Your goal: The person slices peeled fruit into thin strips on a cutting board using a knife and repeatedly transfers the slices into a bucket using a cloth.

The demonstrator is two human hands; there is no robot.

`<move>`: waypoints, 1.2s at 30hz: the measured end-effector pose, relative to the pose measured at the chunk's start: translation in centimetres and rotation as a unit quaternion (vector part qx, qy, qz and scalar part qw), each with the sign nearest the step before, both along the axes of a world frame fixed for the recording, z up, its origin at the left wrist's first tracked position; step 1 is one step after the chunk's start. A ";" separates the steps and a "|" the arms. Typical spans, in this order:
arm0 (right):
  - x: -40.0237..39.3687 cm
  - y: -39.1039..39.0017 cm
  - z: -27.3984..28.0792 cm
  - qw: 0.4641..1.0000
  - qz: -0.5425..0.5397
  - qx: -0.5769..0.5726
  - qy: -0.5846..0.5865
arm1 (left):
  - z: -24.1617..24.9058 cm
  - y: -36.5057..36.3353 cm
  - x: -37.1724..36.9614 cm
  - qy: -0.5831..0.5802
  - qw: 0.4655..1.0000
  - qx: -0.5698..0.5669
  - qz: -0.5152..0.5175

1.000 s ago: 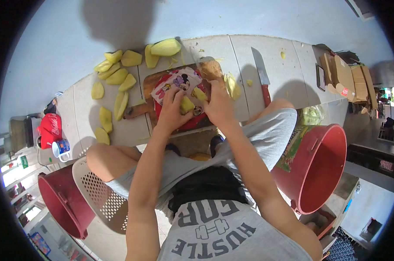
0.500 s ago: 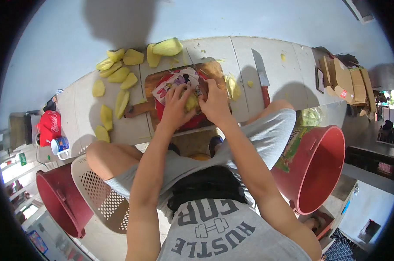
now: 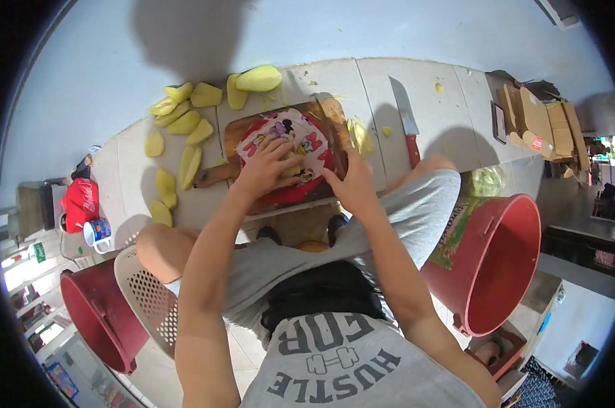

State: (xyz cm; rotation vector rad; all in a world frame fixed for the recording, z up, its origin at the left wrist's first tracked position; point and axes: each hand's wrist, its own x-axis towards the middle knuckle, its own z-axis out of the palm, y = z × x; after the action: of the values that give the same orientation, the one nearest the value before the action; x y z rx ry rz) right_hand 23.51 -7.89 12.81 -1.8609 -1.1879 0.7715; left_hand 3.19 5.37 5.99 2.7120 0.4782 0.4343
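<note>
My left hand (image 3: 270,165) lies over a patterned red-and-white cloth (image 3: 314,139) with cartoon figures. Its fingers curl over a yellow-green peeled fruit piece (image 3: 291,163), mostly covered, that looks like mango. Under the cloth is a wooden cutting board (image 3: 236,136), its handle toward the left. At the board's right edge rests my right hand (image 3: 354,182), thumb and forefinger apart; its other fingers are partly hidden, and I see nothing held there. Beyond it lie pale fruit slices (image 3: 360,136). Many peeled fruit pieces (image 3: 185,122) spread over the tiles at the left.
A large knife (image 3: 405,112) lies on the tiled surface (image 3: 369,81) to the right. Red buckets (image 3: 501,265) (image 3: 103,319) stand on both sides, with a perforated basket (image 3: 148,292) at the left. A mug (image 3: 97,232) is at the left edge, cardboard (image 3: 535,122) at the far right.
My right hand has moved down and right, off the fruit piece to the board's edge. My left hand has shifted slightly left, and more of the cloth shows.
</note>
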 end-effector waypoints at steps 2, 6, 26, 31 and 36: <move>0.0 -0.6 -0.7 0.997 0.031 0.040 -0.064 | 1.5 -0.9 0.5 -0.022 0.999 0.003 0.043; -0.3 -1.2 1.3 0.992 0.087 -0.080 -0.036 | 3.0 -2.9 -0.2 -0.160 0.952 -0.054 0.256; -1.3 0.1 0.2 0.953 0.202 -0.115 -0.195 | 3.0 -5.5 0.3 -0.021 0.968 -0.042 0.246; -1.7 0.6 0.8 0.944 0.215 -0.129 -0.213 | 2.5 -5.0 0.4 0.012 0.969 -0.052 0.242; -2.9 0.8 3.4 0.938 0.241 -0.126 -0.217 | 1.6 -4.4 -0.2 0.045 0.981 -0.018 0.189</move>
State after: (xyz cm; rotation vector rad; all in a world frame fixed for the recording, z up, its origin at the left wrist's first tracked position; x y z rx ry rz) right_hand 20.63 -7.10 16.16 -2.0383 -1.9550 0.8261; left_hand 2.96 0.93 7.57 2.6135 1.0253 0.3949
